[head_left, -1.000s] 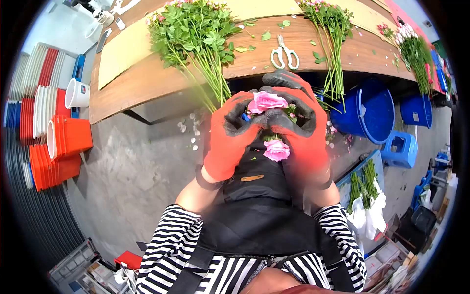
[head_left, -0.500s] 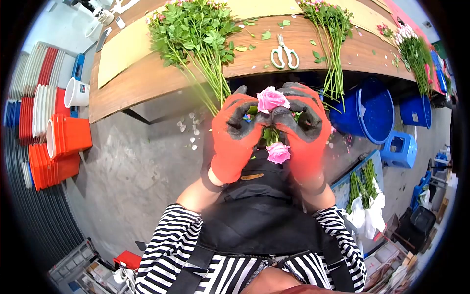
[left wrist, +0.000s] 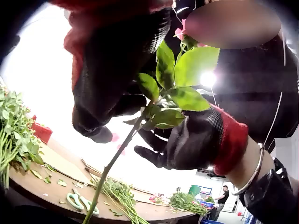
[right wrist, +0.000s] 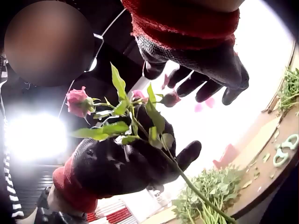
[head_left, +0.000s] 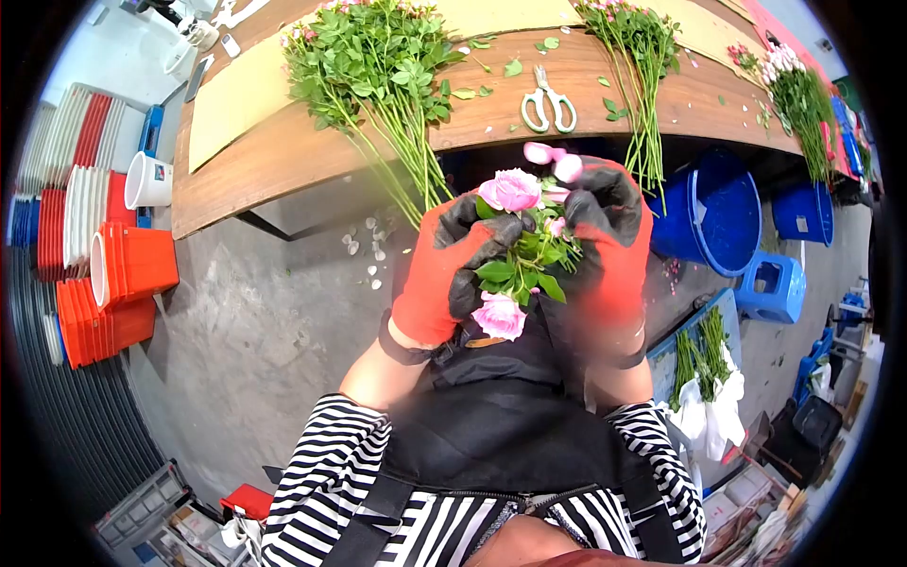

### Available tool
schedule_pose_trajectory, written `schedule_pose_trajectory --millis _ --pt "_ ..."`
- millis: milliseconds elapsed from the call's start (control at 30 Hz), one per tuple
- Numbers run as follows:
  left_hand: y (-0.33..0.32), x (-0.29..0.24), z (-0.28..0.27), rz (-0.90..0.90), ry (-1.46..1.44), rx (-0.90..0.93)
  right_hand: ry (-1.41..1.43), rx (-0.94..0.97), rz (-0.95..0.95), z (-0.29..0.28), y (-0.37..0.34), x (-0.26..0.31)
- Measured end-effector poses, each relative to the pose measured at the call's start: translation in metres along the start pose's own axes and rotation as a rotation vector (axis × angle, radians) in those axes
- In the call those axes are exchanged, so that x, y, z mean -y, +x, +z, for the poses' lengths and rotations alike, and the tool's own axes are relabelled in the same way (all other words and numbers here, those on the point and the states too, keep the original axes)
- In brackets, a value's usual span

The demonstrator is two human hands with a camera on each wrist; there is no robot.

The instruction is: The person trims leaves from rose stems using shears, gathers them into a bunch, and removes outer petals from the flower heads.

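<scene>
A spray rose with several pink blooms and green leaves is held upright in front of the apron. My left hand, in a red and black glove, grips it below the top bloom. Its bare lower stem slants down past the hand in the right wrist view. My right hand, in a matching glove, is just right of the blooms, its fingers loosely spread in the right wrist view. Loose pink petals are in the air by those fingertips.
On the wooden table lie a large bunch of leafy stems, green-handled scissors and a smaller bunch. Blue buckets stand under its right side. Orange bins are at left. Petals are scattered on the floor.
Both hands were together at the blooms. Now the right hand has drawn away to the right and petals have come loose, while the left hand has tilted the rose, showing more leaves.
</scene>
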State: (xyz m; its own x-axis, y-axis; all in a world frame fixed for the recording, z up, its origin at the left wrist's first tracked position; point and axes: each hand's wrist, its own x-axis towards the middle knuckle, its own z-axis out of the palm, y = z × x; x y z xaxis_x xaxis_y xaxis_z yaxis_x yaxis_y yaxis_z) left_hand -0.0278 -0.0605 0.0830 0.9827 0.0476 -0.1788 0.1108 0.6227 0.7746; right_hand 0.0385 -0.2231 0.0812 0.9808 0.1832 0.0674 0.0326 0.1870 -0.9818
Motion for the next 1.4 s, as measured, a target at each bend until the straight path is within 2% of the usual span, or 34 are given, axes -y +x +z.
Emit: schedule_pose_trajectory --millis 100,167,233,267,333,367,400,433,467,500,567,600,700,833,867,967,1067,1167,1200,1300,1333,1400 --pt "0.001 -0.001 0.002 0.012 -0.041 0.026 -0.205 0.186 -0.248 0.009 0.000 0.012" --pt "-0.001 0.000 -0.001 0.030 -0.016 0.040 -0.214 0.250 -0.219 0.004 -0.001 0.010" --pt "-0.002 -0.005 0.000 -0.028 0.012 0.057 -0.166 0.270 -0.180 0.005 -0.003 0.012" --pt "-0.002 -0.006 -0.001 -0.061 -0.002 0.081 -0.051 0.189 -0.053 0.014 -0.006 0.016" --pt "-0.001 -0.007 -0.008 -0.116 -0.072 0.201 0.155 0.181 0.212 0.011 -0.006 0.015" --pt "-0.001 -0.006 -0.011 -0.085 -0.010 0.216 0.257 0.173 0.345 0.009 -0.006 0.015" --pt "-0.001 -0.005 -0.012 -0.055 0.052 0.232 0.139 0.140 0.186 0.012 -0.002 0.010" --pt "0.000 -0.004 -0.015 -0.025 0.113 0.247 0.226 0.109 0.264 0.004 0.003 0.007" --pt "0.001 -0.003 -0.020 -0.006 0.221 0.216 0.125 0.130 0.171 -0.004 0.009 0.009" --pt "0.002 -0.004 -0.021 0.093 0.384 0.224 0.024 0.152 0.079 -0.010 0.013 0.012" --pt "0.001 -0.004 -0.021 0.286 0.704 0.231 -0.100 0.171 0.094 -0.012 0.010 0.043" --pt "-0.002 -0.005 -0.020 0.314 0.795 0.195 -0.350 0.342 -0.143 -0.022 0.015 0.046" --pt "-0.006 -0.009 -0.014 0.354 0.991 0.180 -0.991 0.614 -0.520 -0.019 0.015 0.082" --pt "-0.007 -0.014 -0.006 0.507 1.178 0.212 -1.243 0.674 -0.662 -0.010 0.007 0.081" --pt "-0.007 -0.015 -0.004 0.532 1.210 0.224 -1.194 0.676 -0.721 -0.009 0.009 0.077" --pt "-0.009 -0.017 -0.002 0.599 1.295 0.288 -1.062 0.874 -0.524 -0.014 0.022 0.079" --pt "-0.010 -0.019 -0.001 0.651 1.282 0.388 -0.724 0.790 -0.067 -0.030 0.023 0.060" --pt "-0.010 -0.017 -0.008 0.644 1.221 0.359 -0.434 0.587 0.415 -0.040 0.032 0.044" --pt "-0.009 -0.016 -0.012 0.600 1.121 0.331 -0.396 0.606 0.476 -0.042 0.037 0.038" --pt "-0.005 -0.008 -0.028 0.476 0.753 0.246 -0.464 0.485 -0.003 -0.035 0.031 0.024" --pt "-0.004 -0.004 -0.031 0.461 0.655 0.216 -0.588 0.503 -0.082 -0.033 0.029 0.031" --pt "-0.002 0.001 -0.034 0.445 0.518 0.177 -0.518 0.526 -0.156 -0.033 0.025 0.030"
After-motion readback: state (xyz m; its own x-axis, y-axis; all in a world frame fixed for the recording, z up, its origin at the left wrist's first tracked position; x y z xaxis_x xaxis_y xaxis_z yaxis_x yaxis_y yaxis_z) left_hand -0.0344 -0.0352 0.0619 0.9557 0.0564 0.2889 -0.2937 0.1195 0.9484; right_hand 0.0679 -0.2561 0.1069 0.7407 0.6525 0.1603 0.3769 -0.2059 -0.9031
